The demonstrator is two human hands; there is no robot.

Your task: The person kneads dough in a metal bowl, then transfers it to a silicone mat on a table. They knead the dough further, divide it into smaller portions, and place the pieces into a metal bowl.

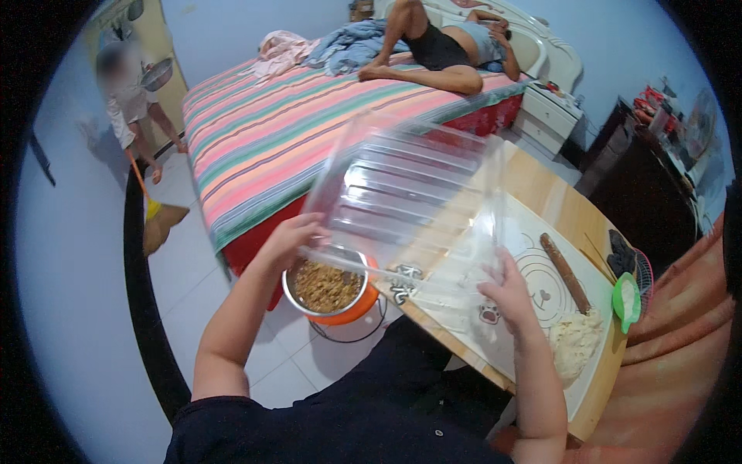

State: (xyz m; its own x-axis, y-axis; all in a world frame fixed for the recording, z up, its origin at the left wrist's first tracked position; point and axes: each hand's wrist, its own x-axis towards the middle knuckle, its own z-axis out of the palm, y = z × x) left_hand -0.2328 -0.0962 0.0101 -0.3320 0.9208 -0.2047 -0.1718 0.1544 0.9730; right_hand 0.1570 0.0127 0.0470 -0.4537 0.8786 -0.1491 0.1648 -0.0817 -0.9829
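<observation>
Clear plastic tub [410, 193] is held tilted in the air above the table [553, 205] edge, over the orange-rimmed bowl of filling [328, 288]. Left hand [290, 240] fingers are curled on its near-left rim; right hand [506, 290] grips the lower right corner. Risk: the smooth wall slipping, dropping onto the bowl, the dough [573, 340] or the rolling pin [566, 272].

The person wears a dark navy top that fills the lower middle of the view; a small round button or stud shows on its front. Both forearms are bare from above the elbow down, with no sleeves reaching them. The left hand [292, 236] and right hand [506, 290] carry no gloves, rings, watch or bracelet.
</observation>
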